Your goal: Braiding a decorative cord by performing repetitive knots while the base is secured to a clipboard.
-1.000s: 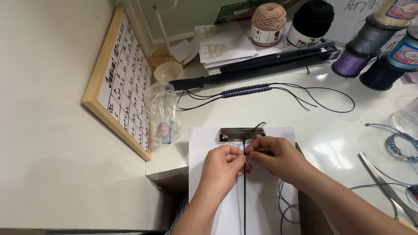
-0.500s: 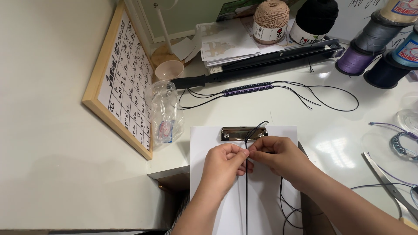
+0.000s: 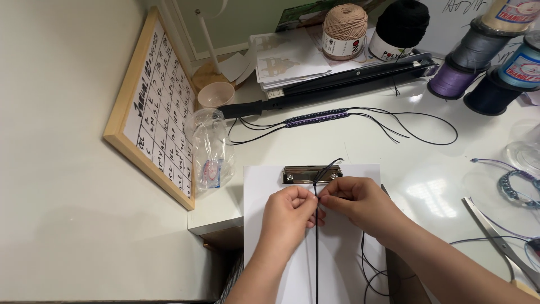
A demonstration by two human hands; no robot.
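**Both hands pinched on cord at clipboard top**

Left hand [image 3: 289, 211] and right hand [image 3: 357, 200] meet fingertip to fingertip on the black cord [image 3: 316, 253], each closed narrow, gripping the cord just below the metal clip [image 3: 310, 174]. Cord runs straight down the white clipboard [image 3: 261, 186] to the bottom frame edge; loose cord loops off the board's right edge.

Edges: clipboard's near-left part overhangs the worktop [image 3: 394, 157] corner; the worktop's left edge sits just left of the board. Wood-framed calendar [image 3: 154, 121] leans at that left edge, with a clear plastic bag [image 3: 211, 152] between it and the clipboard.

Room: bare worktop above the clip up to the beaded purple cord piece [image 3: 318, 117]. Right side is tighter: scissors [image 3: 500, 236] and blue bracelet [image 3: 514, 188] near the right forearm. Thread spools [image 3: 450, 79] and yarn balls [image 3: 344, 22] line the back, well apart from the hands.
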